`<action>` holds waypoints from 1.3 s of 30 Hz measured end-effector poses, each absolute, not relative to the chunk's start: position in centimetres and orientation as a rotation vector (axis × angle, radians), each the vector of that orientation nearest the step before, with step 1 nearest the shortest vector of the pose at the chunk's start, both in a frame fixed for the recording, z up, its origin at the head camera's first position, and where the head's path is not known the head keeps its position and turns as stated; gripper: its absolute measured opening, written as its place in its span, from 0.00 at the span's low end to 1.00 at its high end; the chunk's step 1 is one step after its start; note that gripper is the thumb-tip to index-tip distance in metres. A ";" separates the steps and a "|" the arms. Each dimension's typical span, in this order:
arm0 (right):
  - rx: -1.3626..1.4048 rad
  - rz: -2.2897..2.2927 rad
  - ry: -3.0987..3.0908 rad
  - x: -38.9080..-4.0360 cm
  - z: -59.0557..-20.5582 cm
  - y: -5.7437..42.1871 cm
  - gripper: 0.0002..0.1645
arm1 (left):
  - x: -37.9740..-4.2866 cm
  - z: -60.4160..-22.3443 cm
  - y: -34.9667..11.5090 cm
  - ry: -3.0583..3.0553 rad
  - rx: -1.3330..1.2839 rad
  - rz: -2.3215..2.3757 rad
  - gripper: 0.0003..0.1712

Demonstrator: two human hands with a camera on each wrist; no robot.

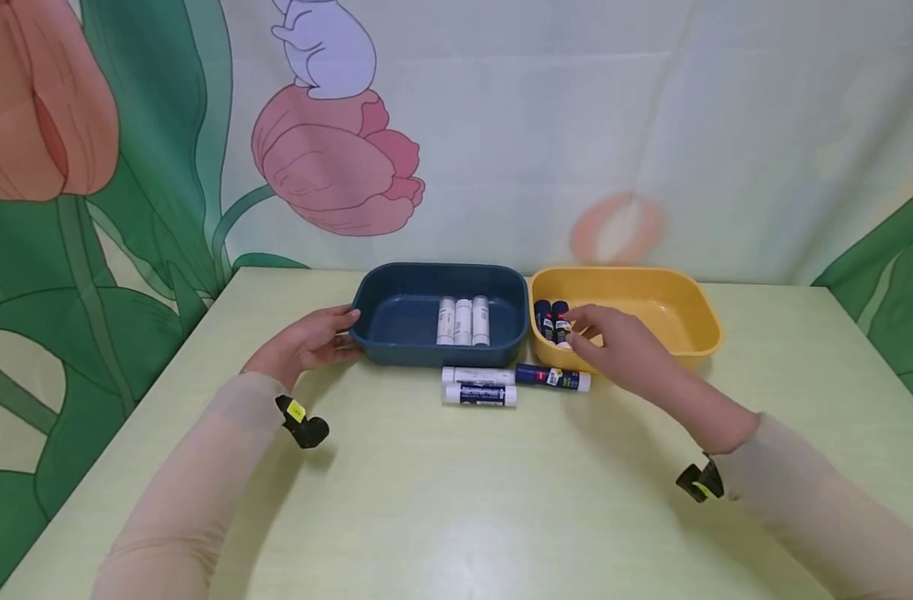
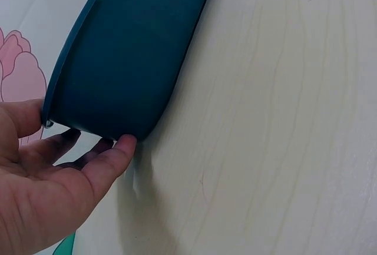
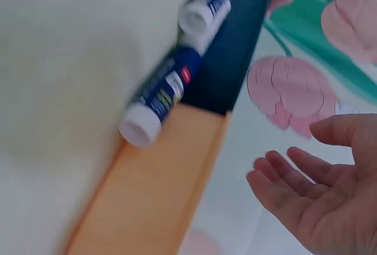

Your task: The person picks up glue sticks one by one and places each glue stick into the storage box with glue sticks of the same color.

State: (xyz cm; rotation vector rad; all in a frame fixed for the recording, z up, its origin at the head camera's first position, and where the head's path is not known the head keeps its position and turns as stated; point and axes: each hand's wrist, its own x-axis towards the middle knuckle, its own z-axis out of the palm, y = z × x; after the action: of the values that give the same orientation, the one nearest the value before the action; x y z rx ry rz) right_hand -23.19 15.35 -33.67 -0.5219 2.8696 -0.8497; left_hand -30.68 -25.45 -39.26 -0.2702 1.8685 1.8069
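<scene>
My left hand (image 1: 313,340) holds the left end of a dark blue bin (image 1: 407,354), thumb at the rim and fingertips against the outer wall (image 2: 129,55). Three white glue sticks (image 1: 464,322) lie side by side in that bin. My right hand (image 1: 614,343) hovers over the near rim of a yellow bin (image 1: 651,321), fingers and thumb apart with nothing between them. Just left of its fingertips, two dark blue glue sticks (image 1: 544,320) lie in the yellow bin. In the right wrist view this hand (image 3: 324,193) is loosely bent and holds nothing.
In front of the bins lie a white glue stick (image 1: 479,376), a white-ended one with a dark label (image 1: 480,395), and a dark blue one (image 1: 552,377). The pale table (image 1: 456,500) ends at a flower-printed curtain (image 1: 501,150) behind the bins.
</scene>
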 end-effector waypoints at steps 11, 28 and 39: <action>-0.852 -0.423 2.968 -21.0 -38.0 13.7 0.25 | -30.7 -39.2 -25.5 1.857 -0.269 1.808 0.34; -0.807 -0.107 3.021 -22.1 -39.9 12.6 0.25 | -30.8 -39.3 -25.5 1.859 -0.284 1.817 0.35; -0.838 0.132 3.025 -22.3 -40.5 12.2 0.19 | -30.7 -39.3 -25.4 1.856 -0.273 1.820 0.35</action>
State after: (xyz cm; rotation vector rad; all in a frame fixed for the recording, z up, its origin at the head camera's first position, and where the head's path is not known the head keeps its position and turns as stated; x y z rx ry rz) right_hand -22.28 12.19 -40.51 -0.8384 3.0248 0.1321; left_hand -30.71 -25.39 -39.34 -0.2734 1.8563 1.8201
